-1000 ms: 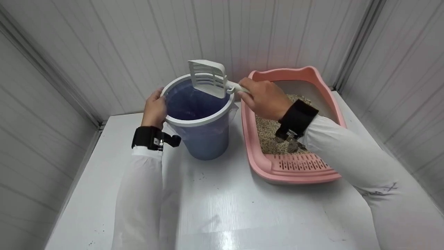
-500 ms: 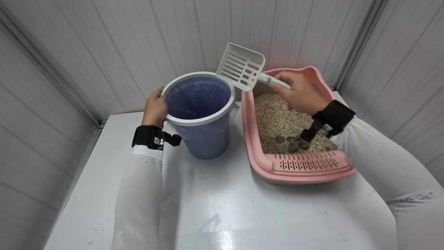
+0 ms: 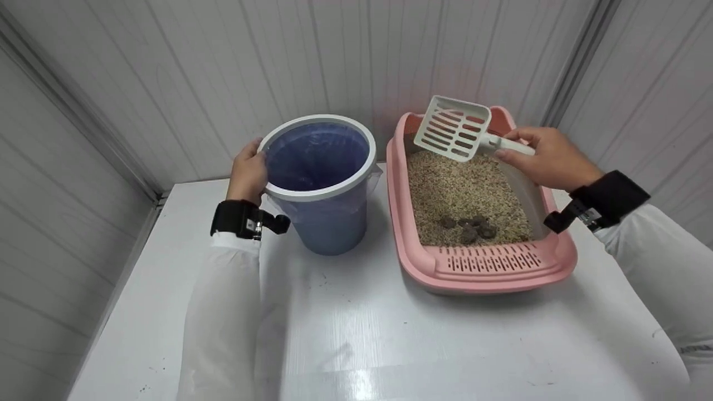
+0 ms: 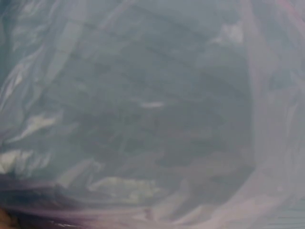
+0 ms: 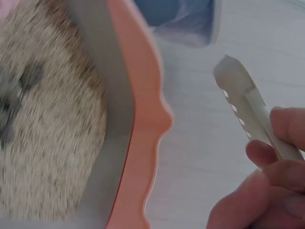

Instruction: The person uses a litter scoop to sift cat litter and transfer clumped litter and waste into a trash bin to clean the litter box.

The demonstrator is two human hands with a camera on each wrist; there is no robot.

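Your right hand (image 3: 548, 159) grips the scoop (image 3: 454, 129) by its handle, held above the far end of the pink litter tray (image 3: 490, 273). Your left hand (image 3: 249, 172) clasps the bin (image 3: 318, 184) rim; 1 cluster of dark clumps (image 3: 469, 227) lies at the near end of the litter.

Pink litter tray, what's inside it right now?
The pink litter tray holds tan litter with a few dark clumps near its slotted front end. Anything buried under the litter can't be seen.

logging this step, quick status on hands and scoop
Left hand grips bin rim. Right hand holds scoop, empty, above litter in tray. Dark clumps at near end. Nothing in the way.
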